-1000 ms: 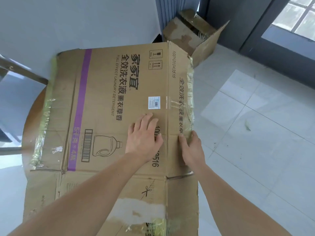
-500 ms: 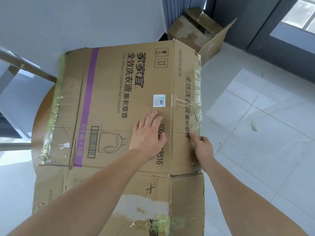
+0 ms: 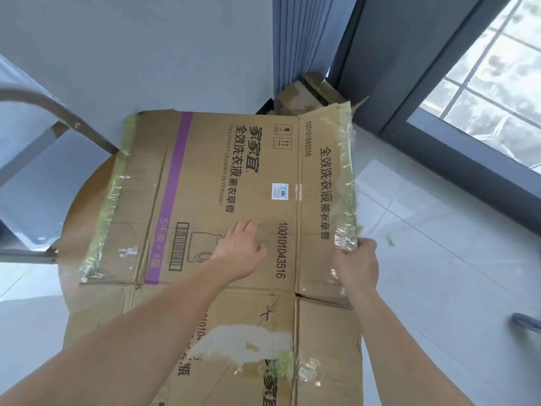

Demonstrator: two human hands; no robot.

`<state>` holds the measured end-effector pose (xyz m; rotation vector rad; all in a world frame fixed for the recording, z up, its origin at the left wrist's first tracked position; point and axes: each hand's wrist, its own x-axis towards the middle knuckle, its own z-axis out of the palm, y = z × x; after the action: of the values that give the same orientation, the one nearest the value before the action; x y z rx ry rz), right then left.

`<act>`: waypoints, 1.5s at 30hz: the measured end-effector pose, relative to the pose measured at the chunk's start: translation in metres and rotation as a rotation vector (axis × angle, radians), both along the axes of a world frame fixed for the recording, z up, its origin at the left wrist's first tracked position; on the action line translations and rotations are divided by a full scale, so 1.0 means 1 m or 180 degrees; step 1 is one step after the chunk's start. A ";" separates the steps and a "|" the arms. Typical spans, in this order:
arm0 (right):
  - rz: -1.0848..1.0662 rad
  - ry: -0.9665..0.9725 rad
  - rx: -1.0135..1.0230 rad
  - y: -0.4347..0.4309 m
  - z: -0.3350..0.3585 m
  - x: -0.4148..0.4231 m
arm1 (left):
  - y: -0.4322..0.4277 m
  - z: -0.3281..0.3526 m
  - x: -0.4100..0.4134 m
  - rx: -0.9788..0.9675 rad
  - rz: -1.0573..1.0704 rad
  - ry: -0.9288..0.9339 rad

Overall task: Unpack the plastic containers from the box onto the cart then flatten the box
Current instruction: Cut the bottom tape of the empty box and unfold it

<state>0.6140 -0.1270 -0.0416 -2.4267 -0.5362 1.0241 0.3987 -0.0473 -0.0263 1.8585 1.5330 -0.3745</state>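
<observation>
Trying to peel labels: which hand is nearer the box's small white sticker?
Left. The left hand lies flat just below the sticker; the right hand grips the box at its taped edge.

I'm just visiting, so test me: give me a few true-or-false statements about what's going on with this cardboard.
1. The box lies flattened. True.
2. The right hand rests flat mid-box. False: it grips the box's taped right edge.
3. The left hand lies palm down on the box. True.
4. The stripe is green. False: it is purple.
5. A second box sits in the corner. True.
</observation>
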 end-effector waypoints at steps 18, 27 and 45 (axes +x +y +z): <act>0.0742 -0.1521 -0.0271 0.008 0.047 -0.158 | 0.023 0.027 -0.148 0.0100 -0.0470 -0.0417; 0.0786 -0.1913 -0.0378 0.013 0.030 -0.173 | 0.038 0.017 -0.220 0.0316 0.0156 -0.0106; 0.0865 -0.2404 -0.0430 0.023 0.004 -0.212 | 0.071 -0.047 -0.319 -0.0121 0.1972 0.0516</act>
<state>0.4015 -0.1036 -0.0380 -2.8804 -1.0894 0.1864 0.0797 0.0239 -0.0730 1.2548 2.0926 -0.2605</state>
